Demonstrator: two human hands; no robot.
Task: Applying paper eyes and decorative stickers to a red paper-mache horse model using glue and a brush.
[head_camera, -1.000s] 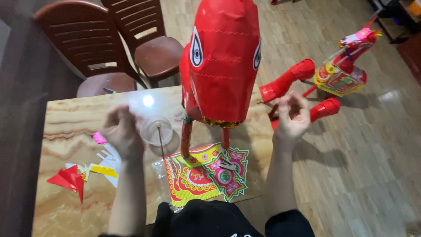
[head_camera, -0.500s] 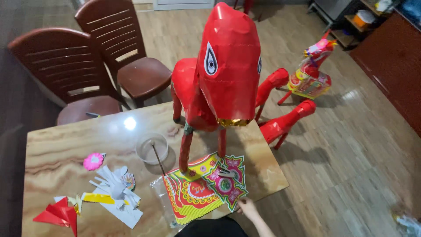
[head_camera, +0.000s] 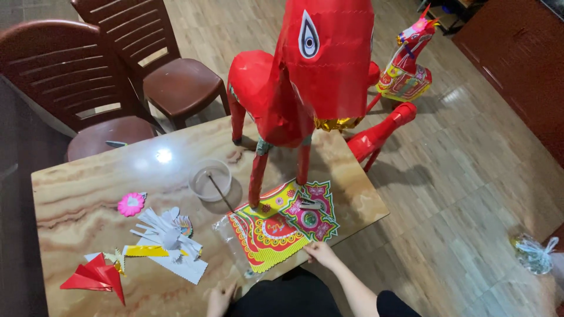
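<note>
— One view only: the scene is seen from a head-worn camera, tipped steeply down over the marble table (head_camera: 88, 194).

— And the table is taken as the landmark?

— It is. Its near edge is cut by the bottom of the frame, where the left hand (head_camera: 220, 299) and the right hand (head_camera: 320, 253) are just caught. The lens is faced across the table toward the two brown chairs (head_camera: 88, 88) at its far side.

— How close is it held?

— Moderately high: the whole tabletop is taken in, with wood floor (head_camera: 446, 194) to its right. The red paper horse (head_camera: 305, 76) on the table is brought nearest the lens, its top cropped.
</note>
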